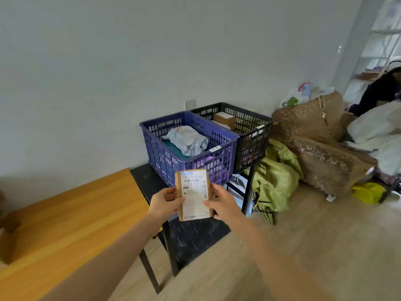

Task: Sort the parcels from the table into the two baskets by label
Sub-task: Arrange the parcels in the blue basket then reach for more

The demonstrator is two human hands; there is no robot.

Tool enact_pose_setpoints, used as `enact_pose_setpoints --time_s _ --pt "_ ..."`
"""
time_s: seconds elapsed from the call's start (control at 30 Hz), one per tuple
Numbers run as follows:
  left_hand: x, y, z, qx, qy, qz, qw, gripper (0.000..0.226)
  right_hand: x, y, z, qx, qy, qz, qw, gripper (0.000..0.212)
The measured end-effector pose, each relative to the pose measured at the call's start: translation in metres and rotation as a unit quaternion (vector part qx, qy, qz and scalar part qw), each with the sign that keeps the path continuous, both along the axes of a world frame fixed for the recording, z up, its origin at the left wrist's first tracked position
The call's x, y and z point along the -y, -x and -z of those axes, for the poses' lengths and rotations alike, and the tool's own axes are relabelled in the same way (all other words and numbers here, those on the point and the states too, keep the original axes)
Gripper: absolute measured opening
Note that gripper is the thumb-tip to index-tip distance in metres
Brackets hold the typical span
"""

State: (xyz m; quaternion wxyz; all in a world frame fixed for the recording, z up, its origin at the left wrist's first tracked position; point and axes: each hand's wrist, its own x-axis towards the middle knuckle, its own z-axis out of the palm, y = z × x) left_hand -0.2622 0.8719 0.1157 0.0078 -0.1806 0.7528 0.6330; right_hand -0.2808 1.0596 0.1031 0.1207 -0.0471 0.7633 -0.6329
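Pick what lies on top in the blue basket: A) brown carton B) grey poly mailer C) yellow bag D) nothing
B: a crumpled grey poly mailer lies in the blue basket. The brown carton sits in the black basket, and the left hand and right hand hold a labelled brown parcel in front of the baskets.

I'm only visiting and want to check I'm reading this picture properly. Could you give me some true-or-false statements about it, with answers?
1. The left hand and the right hand both hold the brown parcel. True.
2. The blue basket stands beside the black basket. True.
3. The blue basket is empty. False: a grey parcel lies in it.
4. The brown parcel's label faces away. False: the white label faces the camera.
5. The black basket holds a cardboard box. True.
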Motion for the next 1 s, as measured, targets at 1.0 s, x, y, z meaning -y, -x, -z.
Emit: enact_pose_setpoints --time_s 1.0 --pt "-0.033 0.312 -0.057 -0.153 -0.08 -0.026 0.985 0.052 -0.031 0.334 -0.064 -0.153 -0.036 -0.015 0.987 0.063"
